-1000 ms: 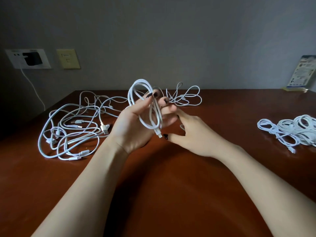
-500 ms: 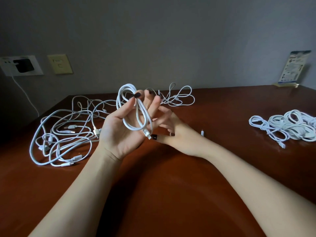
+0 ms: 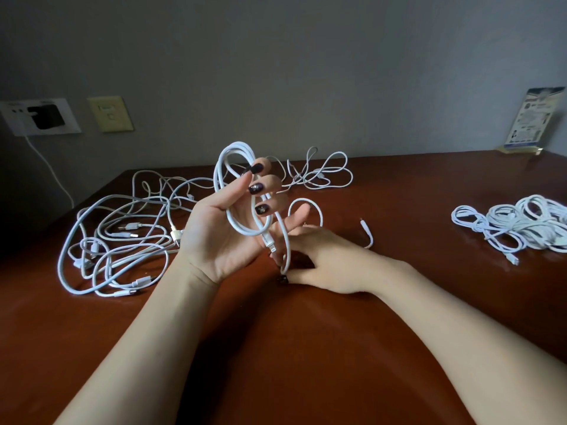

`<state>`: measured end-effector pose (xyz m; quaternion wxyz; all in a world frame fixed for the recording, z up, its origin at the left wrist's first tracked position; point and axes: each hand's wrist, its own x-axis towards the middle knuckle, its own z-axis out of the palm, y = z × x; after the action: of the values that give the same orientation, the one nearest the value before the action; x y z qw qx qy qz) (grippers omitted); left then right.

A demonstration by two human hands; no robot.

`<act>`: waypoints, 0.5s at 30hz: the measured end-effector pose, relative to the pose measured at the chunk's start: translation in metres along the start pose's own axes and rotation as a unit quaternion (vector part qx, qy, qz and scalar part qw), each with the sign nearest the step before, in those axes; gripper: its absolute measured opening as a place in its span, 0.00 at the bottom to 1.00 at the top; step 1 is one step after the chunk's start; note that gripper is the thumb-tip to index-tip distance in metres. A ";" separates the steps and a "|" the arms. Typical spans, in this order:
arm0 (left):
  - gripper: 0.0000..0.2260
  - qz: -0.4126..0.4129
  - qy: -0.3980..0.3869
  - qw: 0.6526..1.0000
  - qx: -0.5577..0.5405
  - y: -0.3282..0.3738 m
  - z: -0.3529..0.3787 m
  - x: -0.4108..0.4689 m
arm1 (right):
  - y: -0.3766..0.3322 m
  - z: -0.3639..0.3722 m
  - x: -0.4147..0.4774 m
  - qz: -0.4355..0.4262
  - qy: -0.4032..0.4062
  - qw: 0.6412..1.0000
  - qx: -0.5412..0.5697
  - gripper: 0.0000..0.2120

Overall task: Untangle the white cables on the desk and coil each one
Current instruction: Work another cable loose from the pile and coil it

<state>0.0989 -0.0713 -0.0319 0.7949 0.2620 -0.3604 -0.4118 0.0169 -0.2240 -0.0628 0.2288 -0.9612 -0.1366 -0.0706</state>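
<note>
My left hand (image 3: pixel 224 231) is raised palm up above the brown desk (image 3: pixel 306 348) with a white cable coil (image 3: pixel 236 185) looped around its curled fingers. A strand of the same cable runs down to my right hand (image 3: pixel 325 265), which pinches it low beside the left palm. The cable's free end (image 3: pixel 366 233) arcs behind my right hand and lies on the desk. A tangled heap of white cables (image 3: pixel 116 237) lies to the left. One loose white cable (image 3: pixel 319 173) sits behind my hands.
A pile of coiled white cables (image 3: pixel 518 225) lies at the right edge of the desk. A leaflet stand (image 3: pixel 534 124) is at the back right corner. On the wall at left are a socket with a black plug (image 3: pixel 43 116) and a beige switch plate (image 3: pixel 110 113).
My right hand has dropped from beside the left fingers to below the palm, drawing a strand down with it. The free end has swung out to the right on the desk.
</note>
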 end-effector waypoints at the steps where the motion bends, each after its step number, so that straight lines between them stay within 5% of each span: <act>1: 0.05 0.006 -0.021 1.000 0.004 0.003 0.003 -0.001 | -0.002 0.000 0.000 0.005 -0.008 1.000 0.005 0.16; 6: 0.05 0.039 0.108 0.993 0.034 0.004 0.015 0.000 | 0.007 -0.014 -0.003 0.016 0.046 0.998 -0.047 0.08; 15: 0.13 0.156 0.376 0.891 0.198 0.012 -0.015 0.008 | 0.003 -0.033 -0.011 -0.004 0.254 0.961 -0.105 0.05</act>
<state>0.1196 -0.0701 -0.0299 0.8569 0.4894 -0.1443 -0.0730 0.0054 -0.2441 -0.0369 0.1538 -0.9296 -0.0697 -0.3277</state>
